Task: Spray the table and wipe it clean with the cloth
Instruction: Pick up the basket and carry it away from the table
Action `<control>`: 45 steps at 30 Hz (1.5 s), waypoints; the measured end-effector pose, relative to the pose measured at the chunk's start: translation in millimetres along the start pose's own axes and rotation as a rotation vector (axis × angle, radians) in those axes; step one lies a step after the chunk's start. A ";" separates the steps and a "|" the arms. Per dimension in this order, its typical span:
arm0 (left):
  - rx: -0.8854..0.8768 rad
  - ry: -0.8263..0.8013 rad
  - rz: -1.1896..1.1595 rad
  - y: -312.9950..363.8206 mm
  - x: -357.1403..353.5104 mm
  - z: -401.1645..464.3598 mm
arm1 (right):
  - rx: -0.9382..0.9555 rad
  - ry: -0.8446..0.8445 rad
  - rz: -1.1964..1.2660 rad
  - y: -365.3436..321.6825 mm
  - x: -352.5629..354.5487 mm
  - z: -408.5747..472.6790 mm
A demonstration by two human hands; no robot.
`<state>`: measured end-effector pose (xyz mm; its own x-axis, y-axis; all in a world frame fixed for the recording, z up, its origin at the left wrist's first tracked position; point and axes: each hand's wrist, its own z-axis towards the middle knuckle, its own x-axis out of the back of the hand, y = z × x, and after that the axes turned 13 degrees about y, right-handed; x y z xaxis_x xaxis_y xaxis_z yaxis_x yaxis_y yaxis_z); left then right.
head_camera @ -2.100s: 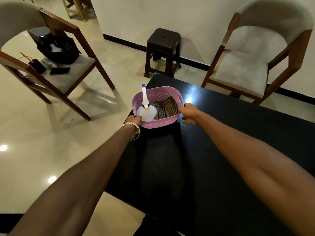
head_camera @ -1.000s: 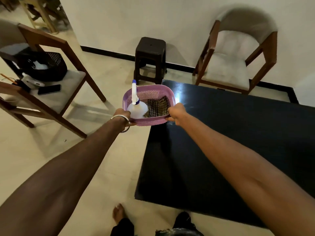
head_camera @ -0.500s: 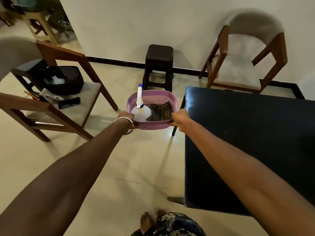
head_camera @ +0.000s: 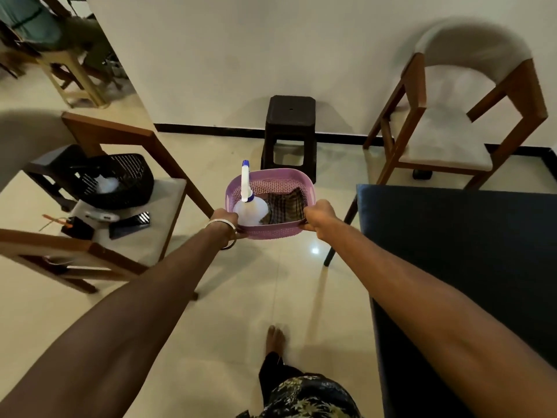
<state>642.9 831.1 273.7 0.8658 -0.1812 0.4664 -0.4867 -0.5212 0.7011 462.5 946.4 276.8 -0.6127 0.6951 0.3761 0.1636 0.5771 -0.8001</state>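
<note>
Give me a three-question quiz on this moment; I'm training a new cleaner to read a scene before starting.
1. True or false: the pink basket rests on the dark table.
2. What two things lie inside the basket?
3. Which hands hold the basket: A) left only, B) right only, C) both?

Key
1. False: it is held in the air over the floor, left of the table.
2. The spray bottle and the checked cloth.
3. C: the left hand and the right hand each grip the near rim.
</note>
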 end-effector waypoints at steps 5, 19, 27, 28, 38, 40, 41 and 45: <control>0.033 -0.025 -0.012 60.0 -17.8 64.5 | -0.017 0.022 -0.003 -44.6 -36.5 59.2; -0.024 -0.134 0.012 226.0 -86.4 236.9 | -0.052 0.107 -0.008 -173.6 -114.1 240.6; -0.009 -0.172 0.022 324.1 -133.3 330.4 | -0.119 0.137 0.070 -247.2 -150.1 339.8; -0.010 -0.175 0.026 335.6 -139.9 341.4 | -0.131 0.140 0.084 -255.4 -153.5 352.5; -0.012 -0.212 0.097 443.7 -233.6 450.8 | -0.182 0.155 0.117 -322.5 -177.6 510.7; -0.007 -0.222 0.084 466.4 -259.6 476.2 | -0.193 0.148 0.131 -334.3 -183.1 553.4; 0.002 -0.219 0.076 476.1 -270.6 485.7 | -0.201 0.152 0.142 -339.5 -184.7 570.3; 0.059 -0.215 0.045 512.6 -327.6 532.0 | -0.238 0.172 0.125 -358.4 -192.2 646.7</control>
<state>171.6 179.6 193.3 0.8511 -0.3759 0.3664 -0.5235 -0.5551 0.6464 21.6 328.7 189.1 -0.4405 0.8173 0.3715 0.4183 0.5530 -0.7205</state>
